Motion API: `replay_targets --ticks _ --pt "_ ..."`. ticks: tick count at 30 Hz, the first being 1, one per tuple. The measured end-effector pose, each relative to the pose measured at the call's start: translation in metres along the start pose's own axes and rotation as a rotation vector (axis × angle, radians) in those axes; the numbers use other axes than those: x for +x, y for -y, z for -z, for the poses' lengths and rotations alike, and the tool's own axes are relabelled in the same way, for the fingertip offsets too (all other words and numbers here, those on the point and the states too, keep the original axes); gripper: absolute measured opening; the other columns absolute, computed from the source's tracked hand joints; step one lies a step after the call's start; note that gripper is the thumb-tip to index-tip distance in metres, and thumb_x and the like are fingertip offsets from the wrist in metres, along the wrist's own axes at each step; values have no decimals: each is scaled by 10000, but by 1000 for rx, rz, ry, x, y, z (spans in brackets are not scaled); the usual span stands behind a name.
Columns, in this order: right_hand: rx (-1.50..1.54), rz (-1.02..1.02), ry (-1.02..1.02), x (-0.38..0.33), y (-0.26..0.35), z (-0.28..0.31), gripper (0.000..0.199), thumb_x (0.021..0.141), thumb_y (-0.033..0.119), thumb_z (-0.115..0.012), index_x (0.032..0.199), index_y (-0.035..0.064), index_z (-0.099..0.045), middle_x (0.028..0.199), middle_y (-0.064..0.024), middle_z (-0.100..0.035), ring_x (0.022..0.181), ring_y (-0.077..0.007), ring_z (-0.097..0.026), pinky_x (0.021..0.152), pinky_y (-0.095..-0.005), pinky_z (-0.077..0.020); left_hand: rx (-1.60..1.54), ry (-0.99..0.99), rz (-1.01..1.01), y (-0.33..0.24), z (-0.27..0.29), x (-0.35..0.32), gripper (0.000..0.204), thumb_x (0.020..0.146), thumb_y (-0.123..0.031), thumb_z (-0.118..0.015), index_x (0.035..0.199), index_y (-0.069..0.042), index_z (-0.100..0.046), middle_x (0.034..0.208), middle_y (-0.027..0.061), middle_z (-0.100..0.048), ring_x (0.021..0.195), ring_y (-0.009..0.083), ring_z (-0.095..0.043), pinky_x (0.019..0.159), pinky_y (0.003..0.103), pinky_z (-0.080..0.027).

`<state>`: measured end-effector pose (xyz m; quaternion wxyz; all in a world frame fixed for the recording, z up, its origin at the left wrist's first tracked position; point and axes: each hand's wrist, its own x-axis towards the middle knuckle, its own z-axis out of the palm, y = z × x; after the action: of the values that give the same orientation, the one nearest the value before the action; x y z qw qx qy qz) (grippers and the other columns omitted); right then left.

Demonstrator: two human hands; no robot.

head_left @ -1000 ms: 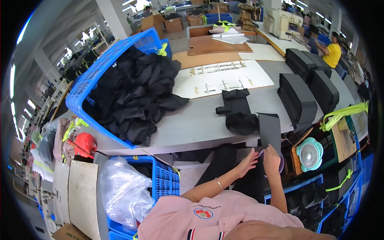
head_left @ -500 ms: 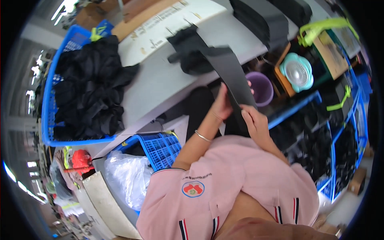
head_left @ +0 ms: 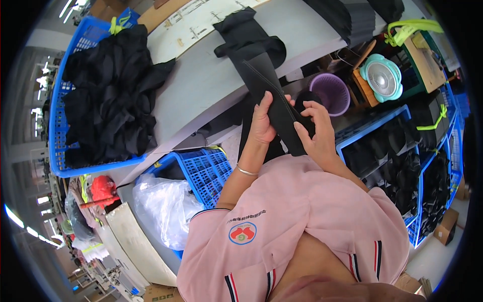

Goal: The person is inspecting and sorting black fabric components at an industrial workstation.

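Observation:
A black fabric piece (head_left: 259, 70) with a long stitched seam runs from the table edge down toward my lap. Around its middle, my left hand (head_left: 263, 118) is closed, thumb on top and fingertips showing at the far side. My right hand (head_left: 318, 132) is beside the right edge of the strip, with the thumb at the fabric and the fingers bent and apart from it. The upper end of the piece lies on the table, where a wider black part is folded or curled. Some dark material shows behind my right fingers; its shape is unclear.
A blue basket (head_left: 56, 128) heaped with black fabric stands left on the grey-white table (head_left: 183, 95). Stacked black pieces (head_left: 359, 22) lie at the far right. Below are a purple bin (head_left: 329, 95), a turquoise fan (head_left: 381, 78), blue crates (head_left: 347, 142) and a clear plastic bag (head_left: 163, 204).
The strip has turned, showing its stitched seam, and has come closer to upright in view. My right hand has loosened, its fingers spreading at the edge. The whole view has shifted slightly.

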<state>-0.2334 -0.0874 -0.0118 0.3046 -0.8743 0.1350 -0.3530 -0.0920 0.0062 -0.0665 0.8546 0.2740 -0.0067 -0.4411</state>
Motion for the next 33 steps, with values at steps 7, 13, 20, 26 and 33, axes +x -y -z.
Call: replay_targets --ticks 7,13,20,26,33 --pt "514 -475 375 -6 -17 -16 500 965 152 -594 1415 4 -433 1070 -168 -693 954 -192 -677 846 -295 -504 315 -56 -24 0 -5 -6 420 968 -358 -627 1135 27 -651 1138 174 -669 1035 239 -659 897 346 -536" --pt "567 -450 310 1 -63 -28 463 957 123 -594 1393 8 -490 1072 -127 -698 895 -111 -616 815 -259 -488 1518 -536 -894 -30 19 41 354 879 -243 -716 1186 -70 -689 1424 210 -443 1260 386 -431 1037 408 -388" --pt "107 -268 285 27 -71 -41 474 899 127 -598 1370 130 -544 828 -237 -655 686 -384 -655 644 -428 -509 1696 -392 -866 -73 51 116 367 787 50 -577 1129 -10 -695 1374 162 -550 1245 388 -473 1073 426 -384" --pt "-45 -150 361 46 -55 -38 483 875 99 -564 1357 113 -531 793 -199 -659 710 -408 -647 628 -498 -505 1658 -119 -1010 -71 15 107 265 751 120 -516 976 63 -644 1418 133 -541 1299 349 -498 1008 390 -455" --pt "-200 -19 321 66 -40 -55 507 859 95 -589 1362 110 -533 814 -122 -635 661 -333 -654 581 -428 -527 1600 243 -936 -61 -23 67 184 743 125 -525 893 85 -622 1410 156 -545 1331 370 -477 1065 397 -426"
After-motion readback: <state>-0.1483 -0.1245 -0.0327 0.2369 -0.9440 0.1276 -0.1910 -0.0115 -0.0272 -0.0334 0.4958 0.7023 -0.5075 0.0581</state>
